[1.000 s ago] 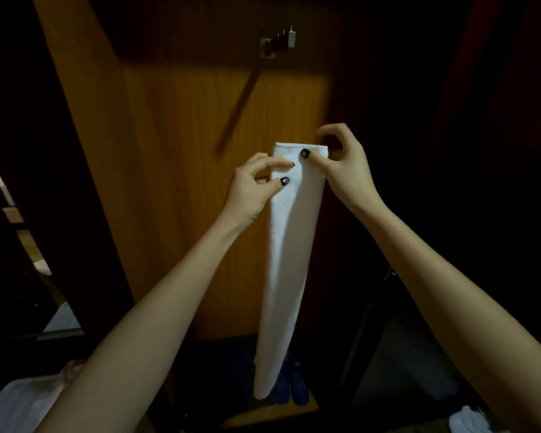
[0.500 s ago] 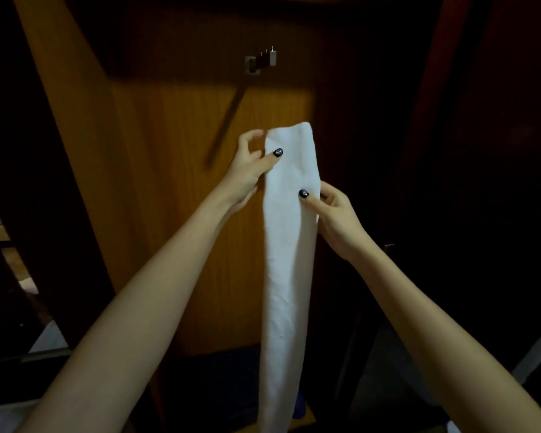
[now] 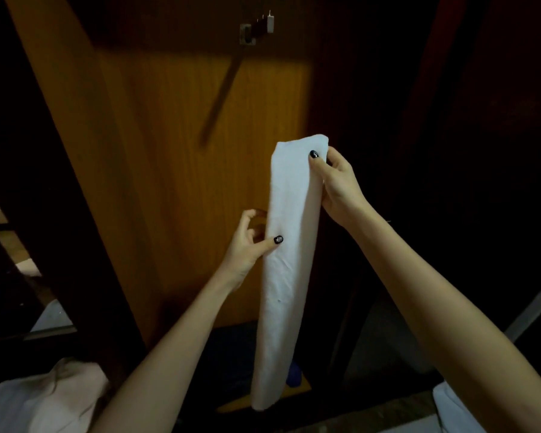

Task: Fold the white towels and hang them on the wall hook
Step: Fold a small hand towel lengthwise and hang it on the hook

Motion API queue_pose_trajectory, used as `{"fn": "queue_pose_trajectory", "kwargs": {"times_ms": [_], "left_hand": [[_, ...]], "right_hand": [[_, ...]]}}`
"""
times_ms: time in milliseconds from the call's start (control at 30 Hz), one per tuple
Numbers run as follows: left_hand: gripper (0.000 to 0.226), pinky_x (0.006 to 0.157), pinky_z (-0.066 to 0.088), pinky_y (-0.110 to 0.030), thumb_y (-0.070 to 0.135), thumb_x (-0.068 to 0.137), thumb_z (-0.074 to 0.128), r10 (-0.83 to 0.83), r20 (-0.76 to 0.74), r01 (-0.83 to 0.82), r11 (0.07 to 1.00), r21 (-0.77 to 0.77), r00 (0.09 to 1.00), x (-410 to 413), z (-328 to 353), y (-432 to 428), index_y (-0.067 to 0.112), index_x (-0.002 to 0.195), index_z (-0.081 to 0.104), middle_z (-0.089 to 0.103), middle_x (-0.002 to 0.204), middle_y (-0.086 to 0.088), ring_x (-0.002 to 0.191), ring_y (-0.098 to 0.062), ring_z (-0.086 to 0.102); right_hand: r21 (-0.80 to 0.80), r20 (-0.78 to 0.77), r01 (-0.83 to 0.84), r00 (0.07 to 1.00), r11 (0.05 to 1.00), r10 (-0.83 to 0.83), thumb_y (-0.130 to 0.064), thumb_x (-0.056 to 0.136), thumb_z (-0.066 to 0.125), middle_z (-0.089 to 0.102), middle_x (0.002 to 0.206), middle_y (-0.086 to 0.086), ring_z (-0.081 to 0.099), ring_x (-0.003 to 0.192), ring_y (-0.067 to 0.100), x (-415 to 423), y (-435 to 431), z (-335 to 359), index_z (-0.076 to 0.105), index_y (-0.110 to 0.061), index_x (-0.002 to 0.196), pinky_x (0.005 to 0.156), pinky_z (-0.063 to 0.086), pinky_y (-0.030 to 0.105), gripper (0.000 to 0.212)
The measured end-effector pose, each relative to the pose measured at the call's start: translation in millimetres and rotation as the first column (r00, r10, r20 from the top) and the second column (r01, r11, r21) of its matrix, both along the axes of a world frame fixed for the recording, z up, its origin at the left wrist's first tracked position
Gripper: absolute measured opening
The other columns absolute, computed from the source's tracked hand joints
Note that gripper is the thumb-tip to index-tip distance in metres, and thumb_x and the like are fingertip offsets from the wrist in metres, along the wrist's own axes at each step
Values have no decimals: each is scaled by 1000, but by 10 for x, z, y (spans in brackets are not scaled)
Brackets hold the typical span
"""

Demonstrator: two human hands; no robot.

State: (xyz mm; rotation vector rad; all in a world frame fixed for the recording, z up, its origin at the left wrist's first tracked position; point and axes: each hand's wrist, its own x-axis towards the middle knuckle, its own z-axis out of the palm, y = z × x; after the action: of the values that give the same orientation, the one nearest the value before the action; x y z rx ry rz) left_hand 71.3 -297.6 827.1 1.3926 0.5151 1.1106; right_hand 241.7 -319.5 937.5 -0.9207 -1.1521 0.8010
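The right hand (image 3: 338, 185) pinches the top end of the folded white towel (image 3: 286, 276), thumb on the front. The left hand (image 3: 247, 242) pinches its left edge lower down, thumb pressed on the cloth. The towel hangs in a long strip before the wooden panel (image 3: 175, 151), well below the wall hook (image 3: 256, 29).

- The wall hook (image 3: 256, 29) is mounted high on the wooden panel (image 3: 185, 182). Open room is left between it and the top of the white towel (image 3: 289, 276).
- The panel's right part is covered by the hanging towel, which is pinched by the right hand (image 3: 338, 185) near the top and by the left hand (image 3: 247, 245) lower down.
- The far right is too dark to be judged.
- The lower left is taken up by a pale cloth heap (image 3: 44, 398).
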Motion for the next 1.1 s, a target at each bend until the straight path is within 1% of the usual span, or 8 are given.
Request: {"fn": "queue_pose_trajectory", "kwargs": {"times_ms": [100, 200, 400, 500, 767, 900, 1000, 1100], "left_hand": [[44, 92, 52, -34, 21, 74, 75, -9, -49, 7, 1000, -26, 999, -51, -136, -35, 14, 114, 57, 68, 117, -3, 113, -20, 62], [35, 80, 56, -27, 21, 72, 74, -63, -87, 59, 997, -48, 994, -80, -150, -54, 12, 104, 63, 73, 105, -1, 102, -21, 66], [25, 76, 43, -12, 7, 74, 73, 118, -78, -97, 967, 235, 990, -52, -19, -68, 19, 85, 53, 59, 82, 18, 81, 2, 55], [29, 74, 44, -7, -1, 79, 70, 168, -54, -150, 960, 238, 984, 4, 36, -91, 24, 88, 58, 65, 83, 28, 82, 11, 58], [21, 66, 39, -10, 11, 77, 74, 142, -126, -107, 963, 248, 982, 39, 97, -94, 29, 66, 71, 65, 67, 11, 67, 10, 54], [28, 66, 37, -10, 1, 75, 76, 207, -131, -161, 942, 293, 970, 75, 60, -61, 24, 65, 62, 56, 71, 8, 66, 4, 51], [29, 65, 41, -21, 4, 76, 76, 233, -160, -179, 938, 296, 959, 70, 36, -50, 22, 70, 55, 55, 71, 6, 69, -8, 52], [28, 58, 42, -16, 6, 79, 75, 267, -180, -187, 911, 368, 947, 62, 11, -64, 25, 76, 54, 58, 74, 10, 62, -1, 54]], "right_hand": [[3, 2, 2, 1000, 1000, -2, -9, 100, 50, 71, 96, 4, 71, 82, 14, -3, 7, -26, 59, -11, 107, 70, 57, 28, 12], [1, 15, 0, 1000, 1000, 0, -10, 99, 52, 70, 98, 4, 70, 83, 14, -18, 0, -38, 59, -12, 107, 69, 56, 28, 11], [10, -78, -56, 995, 998, 56, -11, 100, 51, 71, 93, -1, 70, 82, 13, 54, -1, 93, 57, -11, 109, 71, 57, 28, 11], [15, -97, -98, 990, 995, 99, -11, 100, 49, 69, 95, 0, 68, 82, 12, 78, -6, 166, 56, -11, 113, 74, 56, 28, 14], [24, -85, -195, 977, 981, 196, -10, 99, 49, 72, 93, -2, 70, 83, 13, 135, -23, 254, 58, -12, 110, 74, 57, 29, 14], [-5, -83, -48, 995, 999, 48, -7, 98, 52, 72, 92, -1, 70, 79, 12, 161, -5, 262, 55, -10, 113, 69, 56, 30, 16], [-7, -69, 121, 990, 993, -121, -4, 95, 55, 64, 116, 10, 69, 93, 22, 168, 14, 214, 44, -13, 129, 76, 58, 39, 37], [43, -80, 123, 990, 991, -119, 4, 93, 52, 42, 148, 15, 61, 112, 34, 197, 12, 190, 33, -27, 144, 80, 59, 40, 63]]}}
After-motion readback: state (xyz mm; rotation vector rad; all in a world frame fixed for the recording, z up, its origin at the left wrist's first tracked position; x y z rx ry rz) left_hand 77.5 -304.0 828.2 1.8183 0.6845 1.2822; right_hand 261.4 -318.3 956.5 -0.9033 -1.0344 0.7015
